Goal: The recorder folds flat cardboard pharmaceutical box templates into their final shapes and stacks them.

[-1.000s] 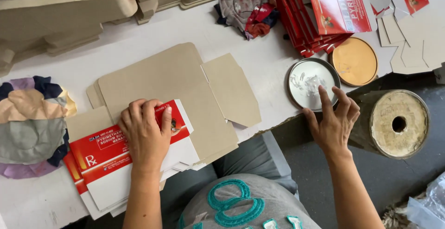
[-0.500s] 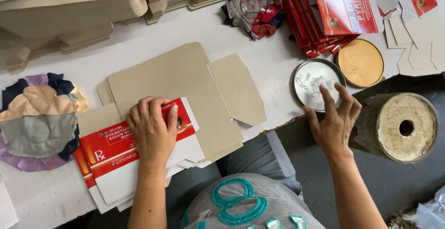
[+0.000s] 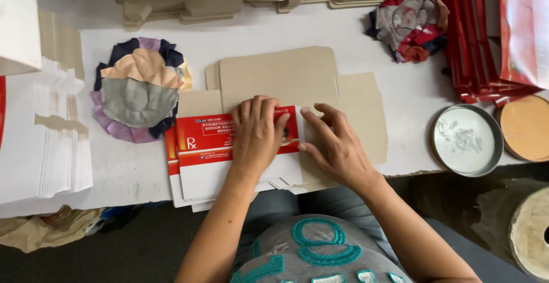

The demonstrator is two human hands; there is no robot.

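a round patchwork cloth pad (image 3: 137, 91) lies well left of the left hand (image 3: 258, 137), which presses flat, fingers together, on the top red and white label sheet (image 3: 223, 145) of a stack. just right, the right hand (image 3: 337, 145) rests spread on the flattened brown carton blank (image 3: 297, 77) beneath, fingertips at the label's edge. farther right sits a round metal tin (image 3: 467, 140).

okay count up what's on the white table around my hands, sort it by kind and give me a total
Flat brown cardboard blank: 1
Stack of red and white printed labels, under the left hand with the right hand at its edge: 1
Patchwork cloth pad: 1
Bundle of crumpled rags: 1
Round tin of white paste: 1
Round orange lid: 1
Total: 6
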